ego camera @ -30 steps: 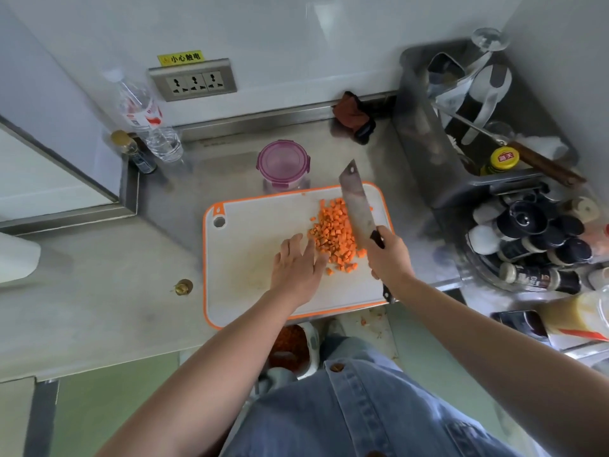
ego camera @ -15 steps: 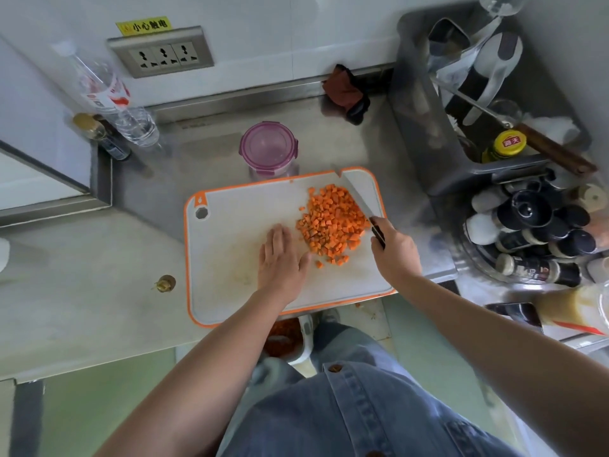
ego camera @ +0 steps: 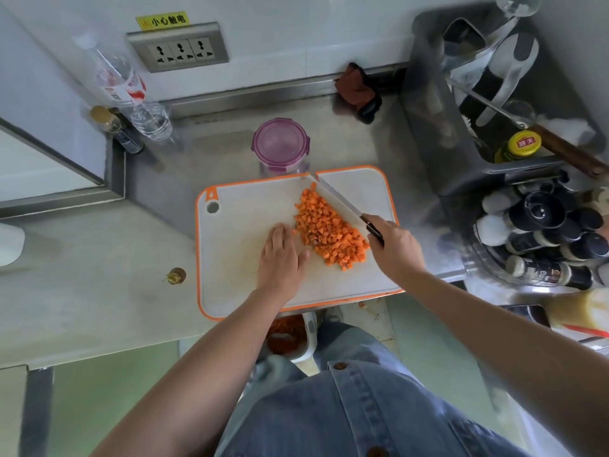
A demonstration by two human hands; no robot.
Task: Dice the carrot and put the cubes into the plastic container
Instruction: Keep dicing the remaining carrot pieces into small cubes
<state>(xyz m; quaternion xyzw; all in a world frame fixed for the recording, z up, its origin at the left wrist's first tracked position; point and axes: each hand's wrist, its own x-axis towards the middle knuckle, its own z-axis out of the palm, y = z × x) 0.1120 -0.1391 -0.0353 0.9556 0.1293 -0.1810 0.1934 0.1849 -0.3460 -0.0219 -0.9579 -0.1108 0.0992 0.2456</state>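
Knife: 1 s ago the blade (ego camera: 336,199) lay tilted with its broad face up; now it stands on edge along the far right side of the cubes (ego camera: 329,232).
Right hand (ego camera: 395,249): fingers curled round the knife handle.
Left hand (ego camera: 280,255): flat on the board (ego camera: 237,258), fingers straight, holding nothing, fingertips touching the pile's left edge.
Cubes: 1 heap on the board, penned between the 2 hands, longer than 1 s ago.
Container (ego camera: 280,143): just behind the board's far edge, purple lid seemingly on, no cubes in it.
Meaning: dicing looks finished and gathering is under way. The lid probably has to come off before any transfer.
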